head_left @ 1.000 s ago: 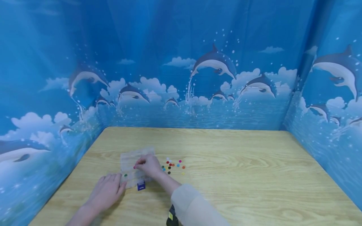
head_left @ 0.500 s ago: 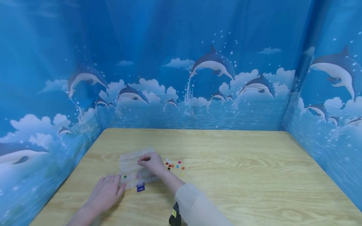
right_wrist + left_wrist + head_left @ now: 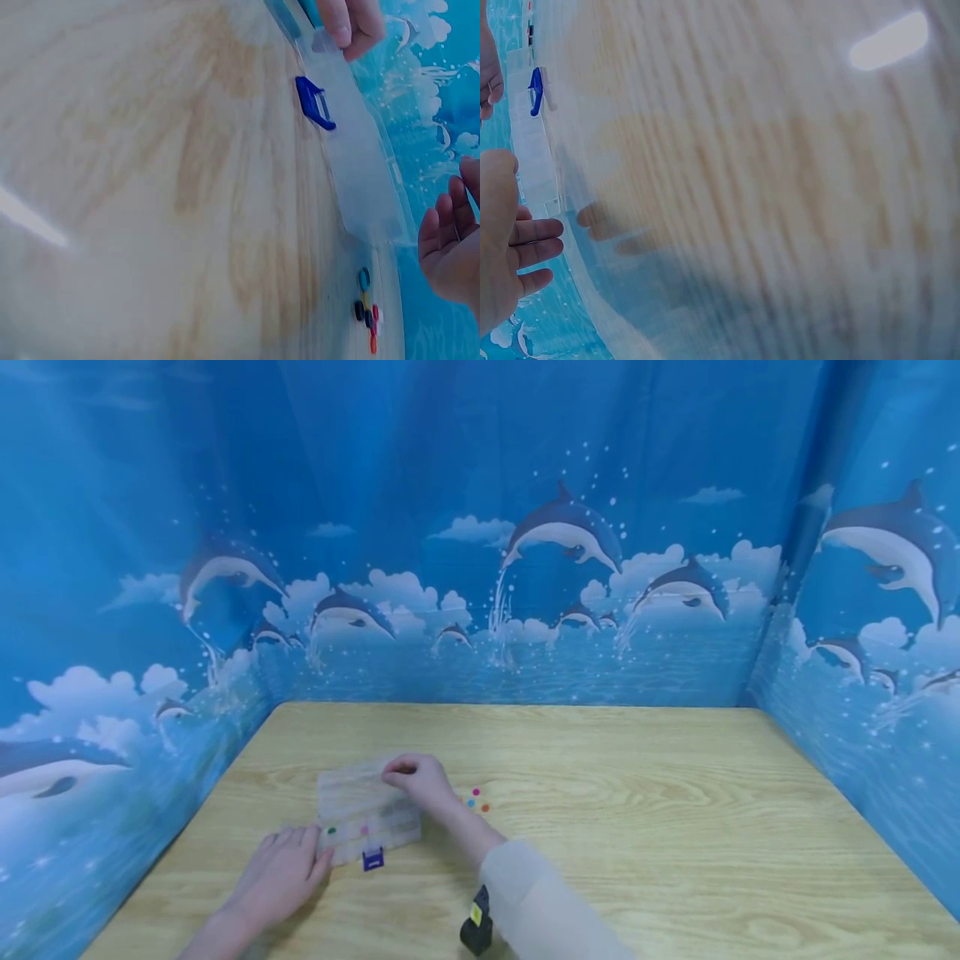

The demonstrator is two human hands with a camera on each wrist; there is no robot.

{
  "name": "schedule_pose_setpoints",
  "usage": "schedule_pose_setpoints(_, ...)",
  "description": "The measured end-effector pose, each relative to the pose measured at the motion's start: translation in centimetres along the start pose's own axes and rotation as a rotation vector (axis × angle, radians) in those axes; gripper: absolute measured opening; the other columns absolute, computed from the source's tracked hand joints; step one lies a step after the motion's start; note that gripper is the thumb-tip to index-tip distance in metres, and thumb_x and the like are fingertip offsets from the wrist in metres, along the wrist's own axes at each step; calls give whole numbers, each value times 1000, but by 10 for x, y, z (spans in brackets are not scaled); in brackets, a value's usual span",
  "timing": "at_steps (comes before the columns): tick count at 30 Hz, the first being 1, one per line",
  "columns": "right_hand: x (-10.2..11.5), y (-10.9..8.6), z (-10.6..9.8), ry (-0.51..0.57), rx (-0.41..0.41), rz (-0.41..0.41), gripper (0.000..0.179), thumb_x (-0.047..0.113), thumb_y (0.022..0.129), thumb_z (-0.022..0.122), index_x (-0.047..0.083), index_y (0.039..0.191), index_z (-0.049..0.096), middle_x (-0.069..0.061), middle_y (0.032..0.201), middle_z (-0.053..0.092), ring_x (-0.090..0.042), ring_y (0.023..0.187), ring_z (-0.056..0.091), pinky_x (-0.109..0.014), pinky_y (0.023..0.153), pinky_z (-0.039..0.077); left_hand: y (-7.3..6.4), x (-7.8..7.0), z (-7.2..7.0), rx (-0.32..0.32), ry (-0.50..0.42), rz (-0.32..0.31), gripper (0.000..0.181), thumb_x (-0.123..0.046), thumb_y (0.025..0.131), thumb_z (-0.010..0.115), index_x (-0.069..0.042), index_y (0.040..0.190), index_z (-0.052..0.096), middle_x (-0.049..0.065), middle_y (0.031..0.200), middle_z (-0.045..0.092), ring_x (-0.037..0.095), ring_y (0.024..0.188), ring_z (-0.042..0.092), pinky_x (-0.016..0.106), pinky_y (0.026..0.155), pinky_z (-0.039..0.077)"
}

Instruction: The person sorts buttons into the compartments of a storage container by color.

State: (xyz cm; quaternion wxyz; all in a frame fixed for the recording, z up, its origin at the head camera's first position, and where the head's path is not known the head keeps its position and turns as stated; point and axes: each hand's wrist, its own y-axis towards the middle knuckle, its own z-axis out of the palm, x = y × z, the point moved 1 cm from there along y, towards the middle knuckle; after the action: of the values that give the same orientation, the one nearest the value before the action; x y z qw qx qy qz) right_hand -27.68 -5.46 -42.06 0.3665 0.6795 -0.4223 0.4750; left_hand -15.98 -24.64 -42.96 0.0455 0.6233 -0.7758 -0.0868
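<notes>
A clear plastic compartment box (image 3: 393, 835) lies with its lid (image 3: 345, 792) folded back and a blue latch (image 3: 372, 859) at its front edge. One green disc (image 3: 332, 831) and one pink disc (image 3: 364, 830) show in its front compartments. My left hand (image 3: 281, 872) rests at the box's left front corner; in the left wrist view its fingers (image 3: 544, 250) are nearly straight. My right hand (image 3: 427, 785) is over the lid's right side, thumb and fingers loosely bent. In the right wrist view nothing shows between its fingers (image 3: 444, 217).
Several small coloured discs (image 3: 476, 792) lie right of the box, partly hidden by the right forearm. A black device with a yellow label (image 3: 477, 927) is beside the right sleeve. Dolphin-print curtains (image 3: 525, 660) enclose the wooden table (image 3: 637, 827) at the back and sides.
My right hand has let go of the pink disc, which now shows in a compartment, and has moved rightward and back. The left hand has hardly moved.
</notes>
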Motion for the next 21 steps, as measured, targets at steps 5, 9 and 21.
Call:
schedule_pose_setpoints(5,-3,2,-12,35,-2,36,13,15,87,65,6,95,69,2,87,65,-7,77,56,-22,65,47,0,0,0,26,-2,-13,19,-26,91,55,-8,85,53,5,78,56,27,80,57,46,74,44)
schedule_pose_setpoints(9,-5,3,-20,43,-18,53,13,15,87,64,6,95,69,1,88,64,-9,77,56,-26,66,50,-1,0,0,-3,6,-3,19,-26,90,56,-9,83,52,4,74,54,26,78,56,45,73,44)
schedule_pose_setpoints(21,-18,2,-48,52,-58,63,13,14,88,63,6,97,67,-2,92,65,-14,85,58,-30,74,50,0,0,0,5,3,-5,19,-26,90,56,-8,84,52,3,75,54,27,78,56,46,74,43)
